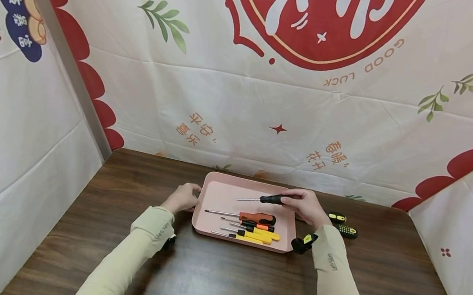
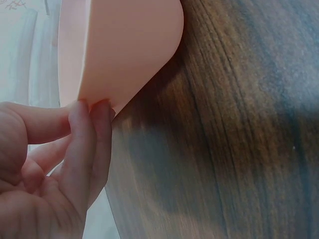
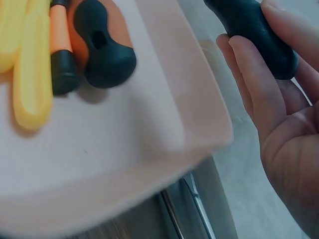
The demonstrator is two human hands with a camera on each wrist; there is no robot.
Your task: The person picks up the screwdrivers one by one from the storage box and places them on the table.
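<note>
My left hand [image 1: 182, 198] pinches the left rim of a pink tray [image 1: 223, 189] between thumb and fingers, as the left wrist view shows up close. Over the tray's right part, my right hand [image 1: 305, 206] holds a screwdriver by its black handle [image 3: 266, 42], its metal shaft pointing left. Inside the tray lie several other screwdrivers side by side, shafts to the left. The largest is an orange and black screwdriver [image 1: 255, 217]; nearer me are a thin black and orange screwdriver [image 1: 260, 227] and yellow-handled screwdrivers [image 1: 266, 234].
Right of the tray, partly behind my right forearm, lie black and yellow handles [image 1: 345, 231] on the brown wooden table [image 1: 214, 280]. Metal shafts [image 3: 197, 204] show beside the tray in the right wrist view. A printed white cloth [image 1: 244, 110] hangs behind the table.
</note>
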